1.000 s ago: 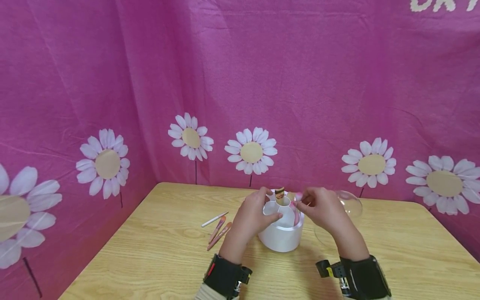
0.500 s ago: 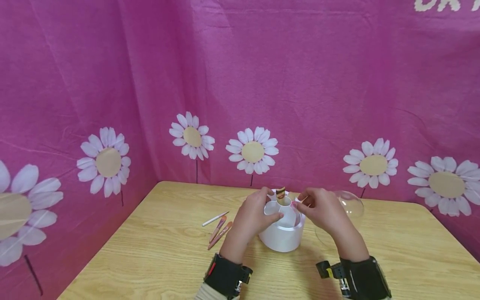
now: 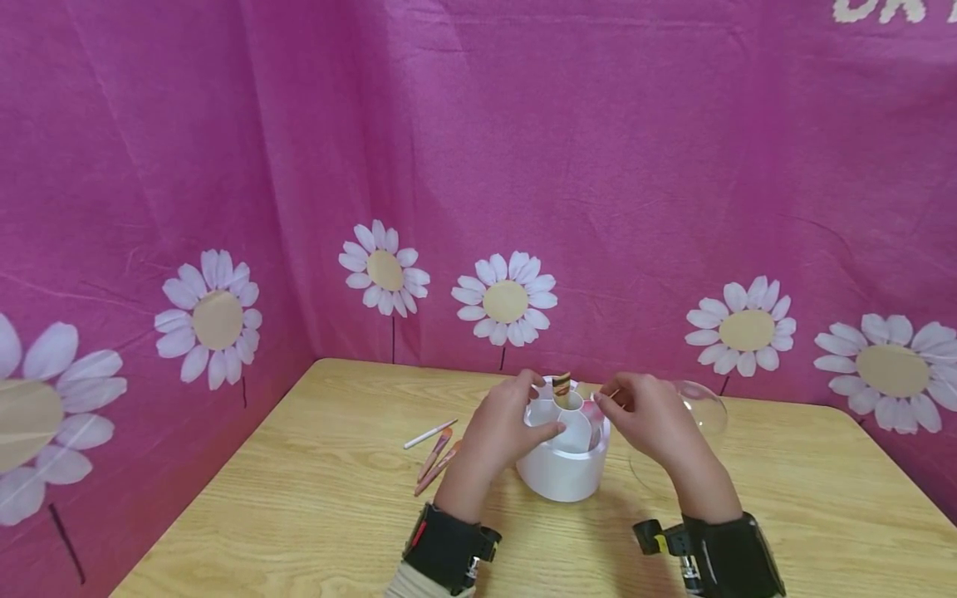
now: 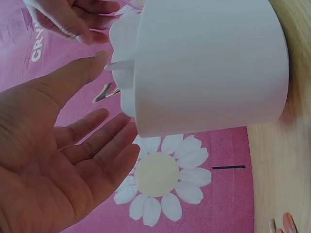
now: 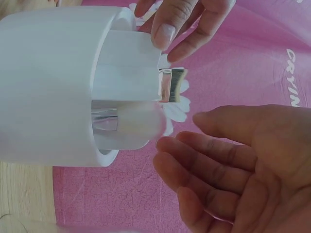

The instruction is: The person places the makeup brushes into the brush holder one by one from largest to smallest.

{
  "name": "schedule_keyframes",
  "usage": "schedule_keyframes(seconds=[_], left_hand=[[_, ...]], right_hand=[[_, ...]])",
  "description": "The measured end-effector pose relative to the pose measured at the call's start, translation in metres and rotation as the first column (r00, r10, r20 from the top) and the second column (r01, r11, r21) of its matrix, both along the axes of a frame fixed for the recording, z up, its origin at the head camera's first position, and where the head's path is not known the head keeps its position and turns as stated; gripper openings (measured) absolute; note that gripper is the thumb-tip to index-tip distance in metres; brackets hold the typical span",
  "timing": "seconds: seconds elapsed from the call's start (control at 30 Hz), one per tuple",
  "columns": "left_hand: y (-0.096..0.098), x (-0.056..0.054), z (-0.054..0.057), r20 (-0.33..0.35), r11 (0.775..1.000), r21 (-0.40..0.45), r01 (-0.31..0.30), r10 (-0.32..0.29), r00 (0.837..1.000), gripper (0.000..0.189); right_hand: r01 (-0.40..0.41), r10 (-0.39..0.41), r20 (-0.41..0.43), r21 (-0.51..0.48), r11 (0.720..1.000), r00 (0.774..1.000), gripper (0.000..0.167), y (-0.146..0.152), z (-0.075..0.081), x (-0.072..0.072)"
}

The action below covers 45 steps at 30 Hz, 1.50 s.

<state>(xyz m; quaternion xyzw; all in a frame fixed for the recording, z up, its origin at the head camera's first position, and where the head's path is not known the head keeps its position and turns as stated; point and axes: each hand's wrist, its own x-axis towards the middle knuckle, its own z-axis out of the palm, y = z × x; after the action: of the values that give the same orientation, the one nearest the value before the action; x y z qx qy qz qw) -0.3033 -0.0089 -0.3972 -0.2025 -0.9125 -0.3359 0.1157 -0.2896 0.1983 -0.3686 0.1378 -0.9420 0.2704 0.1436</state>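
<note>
A white round makeup brush holder (image 3: 562, 477) with a divided insert stands on the table. One flat brush (image 5: 177, 85) rises from its middle. In the right wrist view a pale brush with pink tips (image 5: 138, 122) stands in a side compartment, its handle hidden. My left hand (image 3: 503, 428) rests at the holder's top left, thumb touching the insert and relaxed fingers by the far rim. At the top right, my right hand (image 3: 650, 419) is just off the pink-tipped brush. Its fingers are loosely bent, thumb and fingertips apart with nothing between them.
Two makeup brushes (image 3: 436, 467) and a slim white pen-like stick (image 3: 429, 433) lie on the wooden table (image 3: 314, 498) left of the holder. A clear dome lid (image 3: 706, 407) stands on the right, partly behind my right hand. A pink flowered cloth (image 3: 620, 166) hangs behind.
The pink-tipped brush has gone down into the holder's right compartment. My right fingers have let go of it and sit just above it. My left hand has stayed in place.
</note>
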Motion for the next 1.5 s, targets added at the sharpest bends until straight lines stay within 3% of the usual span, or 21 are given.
schedule_keyframes(seconds=[0.23,0.53,0.67,0.93,1.3,1.5], left_hand=[[-0.003,-0.001,0.001,0.022,1.0,0.002,0.007,-0.007,1.0,0.052],[-0.003,0.0,0.002,0.022,1.0,-0.026,-0.001,0.002,1.0,0.051],[-0.002,0.001,0.002,0.019,0.999,-0.032,-0.003,0.004,1.0,0.051],[-0.002,0.001,0.002,0.004,0.999,-0.032,0.001,-0.001,1.0,0.051],[-0.002,0.0,0.001,0.012,0.999,-0.032,-0.004,0.004,1.0,0.05],[-0.003,-0.001,0.001,0.013,0.999,-0.036,-0.005,0.005,1.0,0.05]], right_hand=[[0.012,-0.013,0.082,0.015,1.0,0.997,0.01,0.002,0.0,0.001],[-0.006,-0.001,0.12,0.06,0.998,0.993,0.03,0.006,-0.004,-0.001],[-0.008,-0.001,0.15,0.06,0.998,0.989,0.029,0.007,-0.008,-0.003],[0.014,-0.018,0.101,0.046,0.999,0.995,0.009,0.006,-0.011,-0.006],[-0.014,0.014,0.016,0.018,1.0,1.0,0.011,0.005,0.003,0.005],[0.019,-0.02,-0.041,-0.026,0.999,0.999,0.011,0.003,0.009,0.009]])
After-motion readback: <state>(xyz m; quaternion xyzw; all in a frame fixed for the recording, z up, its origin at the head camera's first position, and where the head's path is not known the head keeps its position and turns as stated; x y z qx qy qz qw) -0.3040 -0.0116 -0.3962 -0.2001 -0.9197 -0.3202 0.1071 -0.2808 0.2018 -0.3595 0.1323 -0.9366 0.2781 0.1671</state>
